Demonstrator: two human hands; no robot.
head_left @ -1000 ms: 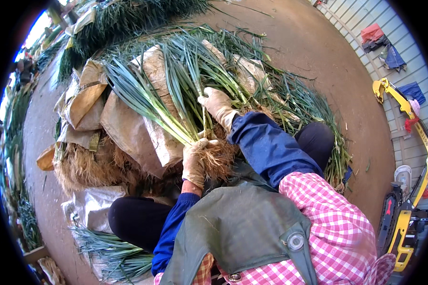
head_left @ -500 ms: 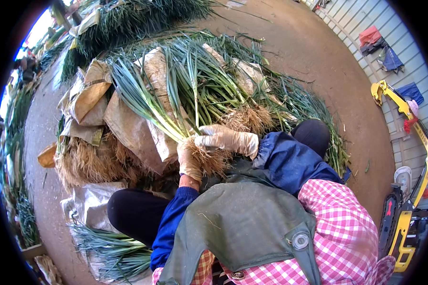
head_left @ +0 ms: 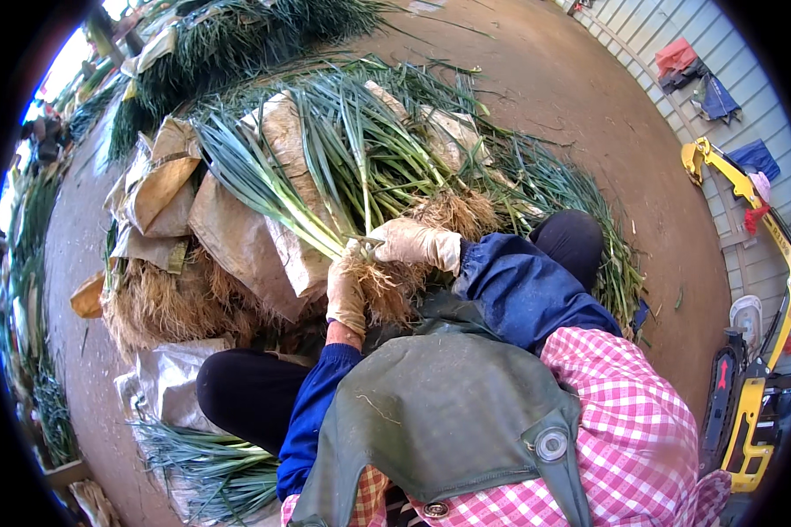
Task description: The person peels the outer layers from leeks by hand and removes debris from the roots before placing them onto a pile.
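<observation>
My gloved left hand (head_left: pixel 346 292) is closed round the lower stems of a bunch of green onions (head_left: pixel 294 211). Its long green leaves fan out to the upper left, and pale brown roots hang beside the glove. Against the same bunch, just above the roots, my gloved right hand (head_left: pixel 417 244) has its fingers pinched together; a thin greenish piece shows at the fingertips, too small to name surely. More green onions (head_left: pixel 387 154) with bushy roots lie right behind the hands, on tan sacking (head_left: pixel 286 140).
Wrapped green onions with thick roots (head_left: pixel 171 299) lie at the left, beside folded sacks (head_left: pixel 163 176). Another leafy pile (head_left: pixel 246 44) stands at the back. Loose green onions (head_left: pixel 211 470) rest at lower left. A yellow toy-like excavator (head_left: pixel 747 430) stands at the right by the metal wall (head_left: pixel 747 88).
My right hand has shifted slightly up along the stems, its fingertips now at their upper side. My left hand keeps its hold on the bunch. The whole view has moved a little.
</observation>
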